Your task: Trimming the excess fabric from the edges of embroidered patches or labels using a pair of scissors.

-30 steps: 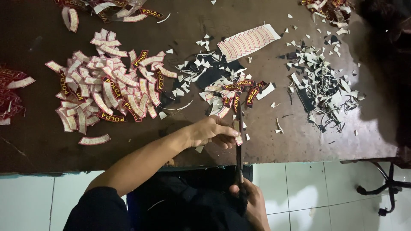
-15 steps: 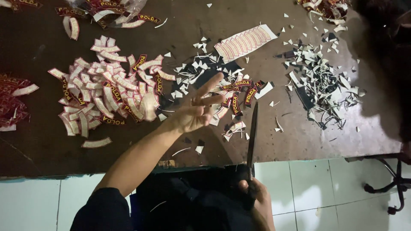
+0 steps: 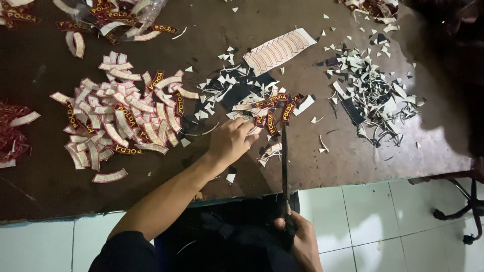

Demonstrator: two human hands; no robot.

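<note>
My left hand (image 3: 231, 142) reaches over the dark table (image 3: 353, 161), fingers bent onto a small cluster of curved embroidered patches (image 3: 269, 108), red with yellow trim. It touches them; whether it grips one I cannot tell. My right hand (image 3: 298, 241) sits low by the table's front edge, closed around the handles of long dark scissors (image 3: 284, 166). The blades point away from me, tips near the patch cluster.
A large heap of cut curved patches (image 3: 121, 118), mostly white backs up, lies left of my hand. An uncut strip of patches (image 3: 280, 50) lies farther back. Scrap trimmings (image 3: 373, 95) spread at right. More patches sit at the top left and left edge. A chair base (image 3: 466, 211) stands on white tiles.
My left hand drew back from the heap's edge and now rests on the patch cluster with fingers bent. The scissors shifted slightly left and stay upright in my right hand.
</note>
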